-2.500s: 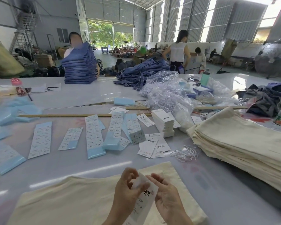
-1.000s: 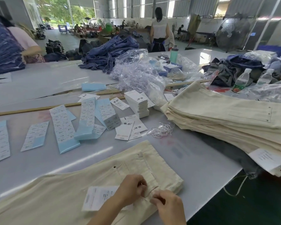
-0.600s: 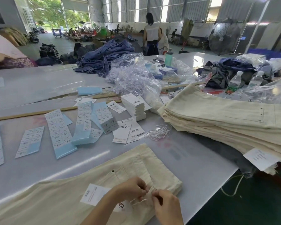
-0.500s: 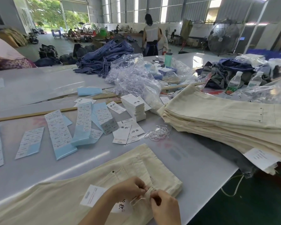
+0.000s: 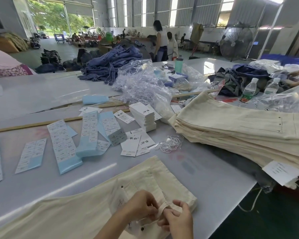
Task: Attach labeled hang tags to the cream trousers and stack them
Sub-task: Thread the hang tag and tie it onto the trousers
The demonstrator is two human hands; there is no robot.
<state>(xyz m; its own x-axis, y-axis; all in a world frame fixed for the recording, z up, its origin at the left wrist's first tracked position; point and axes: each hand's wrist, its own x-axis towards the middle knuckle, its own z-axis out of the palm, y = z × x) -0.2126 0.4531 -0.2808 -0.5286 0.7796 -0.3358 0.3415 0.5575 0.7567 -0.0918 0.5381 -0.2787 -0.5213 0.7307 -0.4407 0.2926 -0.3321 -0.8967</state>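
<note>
Head view: a person's two hands work at the near edge of a grey table point(image 5: 205, 183).
Trousers in hand: one pair of cream trousers point(image 5: 72, 207) lies flat across the near table, waistband end to the right, close to the table edge.
Left hand: the left hand point(image 5: 141, 207) has its fingers curled and pinches a belt loop point(image 5: 162, 208) at the waistband.
Right hand: the right hand point(image 5: 177, 219) is also curled tight, thumb and fingers pinching the same loop from the other side; the two hands touch.
Hang tag: a white hang tag point(image 5: 121, 200) lies on the trousers just left of the left hand, partly hidden under it; its print is too blurred to read.
String: a thin white string point(image 5: 145, 223) shows below the left hand; whether it passes through the loop cannot be told.
Stack: a stack of cream trousers point(image 5: 240, 131) sits on the right side of the table, with a white tag point(image 5: 281, 171) hanging off its near end.
Loose tags: a pile of white tags point(image 5: 143, 116) stands mid-table, with a few single tags point(image 5: 136, 142) lying flat nearer.
Strings: a small tangle of white strings point(image 5: 169, 144) lies between the single tags and the stack.
Label sheets: blue-backed label sheets point(image 5: 62, 145) are spread over the left of the table.
Far table: clear plastic bags point(image 5: 141, 83), a heap of blue jeans point(image 5: 110, 64) and water bottles point(image 5: 248, 90).
</note>
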